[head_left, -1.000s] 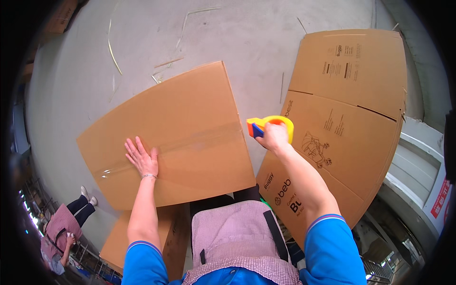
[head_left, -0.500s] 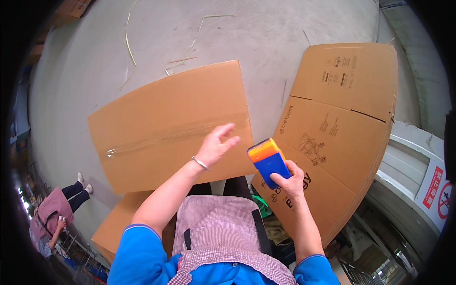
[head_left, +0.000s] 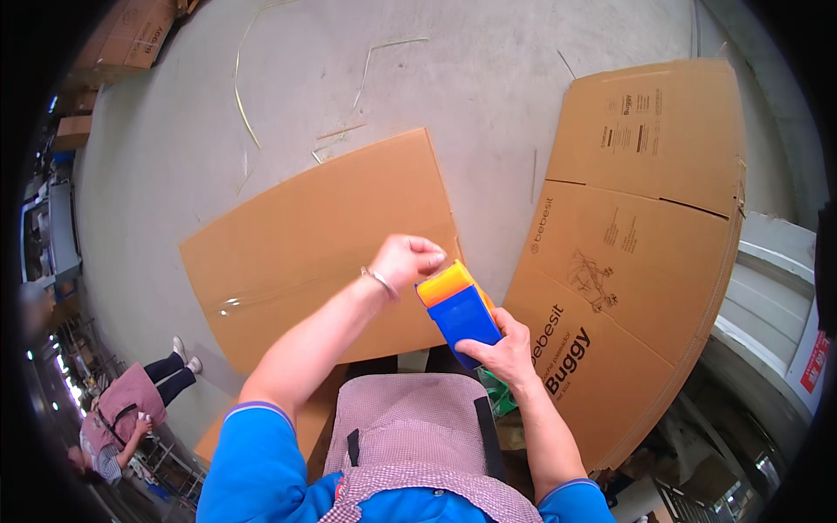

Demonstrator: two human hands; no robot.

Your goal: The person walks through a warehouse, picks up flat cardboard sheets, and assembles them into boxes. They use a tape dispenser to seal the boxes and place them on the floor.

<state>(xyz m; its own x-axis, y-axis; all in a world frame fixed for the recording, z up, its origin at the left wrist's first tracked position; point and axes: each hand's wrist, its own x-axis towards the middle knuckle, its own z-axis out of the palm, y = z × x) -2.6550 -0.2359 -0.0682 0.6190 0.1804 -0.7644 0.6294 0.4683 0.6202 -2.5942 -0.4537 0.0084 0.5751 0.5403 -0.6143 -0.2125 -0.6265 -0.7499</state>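
My right hand (head_left: 499, 353) grips a blue and orange tape dispenser (head_left: 464, 315), thumb across its blue side, orange end pointing away from me. At that orange end my left hand (head_left: 408, 261) is closed in a pinch, fingertips right by the dispenser's mouth. Whatever lies between those fingertips is too small to make out. Below both hands is a large brown carton (head_left: 349, 209), with a strip of clear tape (head_left: 261, 301) along its top. The left wrist wears a metal bangle.
A big printed cardboard carton (head_left: 623, 253) stands to the right, by a white panel (head_left: 767, 288). Another carton (head_left: 222, 436) is at lower left. Thin straps (head_left: 240, 87) lie on the grey floor. A person (head_left: 126, 405) stands far left; stacked cartons (head_left: 131, 39) are at upper left.
The left hand went from spread fingers to a pinch at the dispenser's orange end. The right hand brought the dispenser left, toward it. The view has shifted slightly.
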